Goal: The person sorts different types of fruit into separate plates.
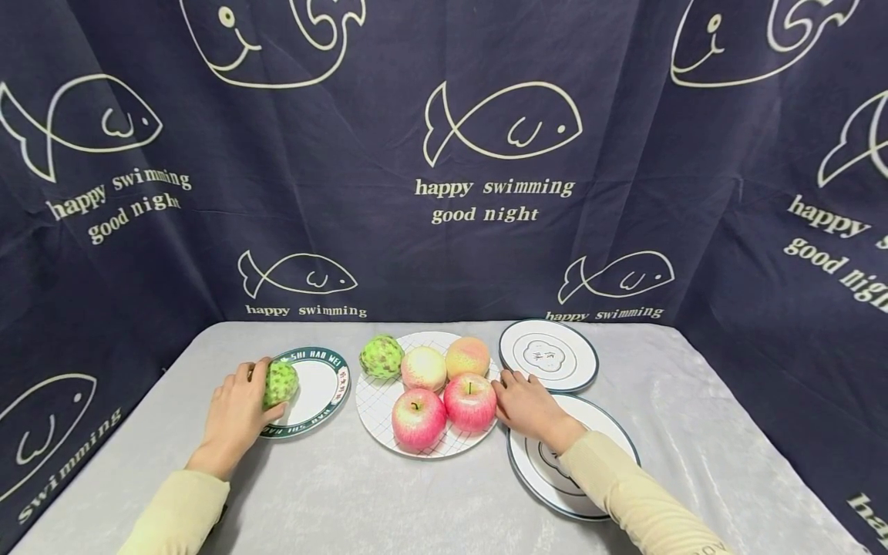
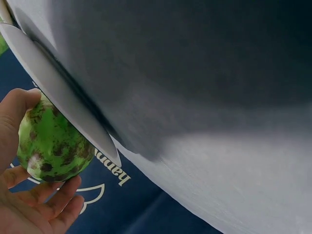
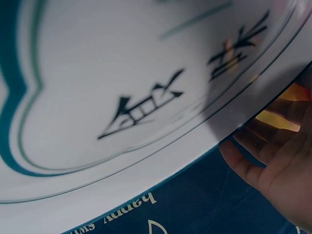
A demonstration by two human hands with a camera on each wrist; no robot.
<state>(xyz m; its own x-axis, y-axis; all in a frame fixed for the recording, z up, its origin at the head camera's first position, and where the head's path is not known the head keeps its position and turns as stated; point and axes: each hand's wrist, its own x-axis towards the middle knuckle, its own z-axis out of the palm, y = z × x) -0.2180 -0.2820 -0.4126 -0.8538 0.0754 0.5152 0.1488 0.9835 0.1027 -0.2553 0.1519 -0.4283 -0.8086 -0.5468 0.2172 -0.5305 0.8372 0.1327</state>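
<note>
At the left, my left hand (image 1: pixel 236 408) grips a green, knobbly custard apple (image 1: pixel 280 384) over a plate with a dark green lettered rim (image 1: pixel 322 412). In the left wrist view the thumb and fingers wrap around this custard apple (image 2: pixel 56 141), close against the plate (image 2: pixel 73 102). My right hand (image 1: pixel 530 405) is at the right rim of the middle plate (image 1: pixel 371 416), its fingertips right beside a red apple (image 1: pixel 470 402). Its fingers look relaxed in the right wrist view, and part of a yellow and red fruit (image 3: pixel 278 119) shows behind them.
The middle plate also bears another custard apple (image 1: pixel 381 356), two peaches, one pale (image 1: pixel 424 368) and one more orange (image 1: pixel 468 358), and a second red apple (image 1: pixel 419 418). Two blue-rimmed plates stand at right, one behind (image 1: pixel 576 370), one under my right forearm (image 1: pixel 527 470).
</note>
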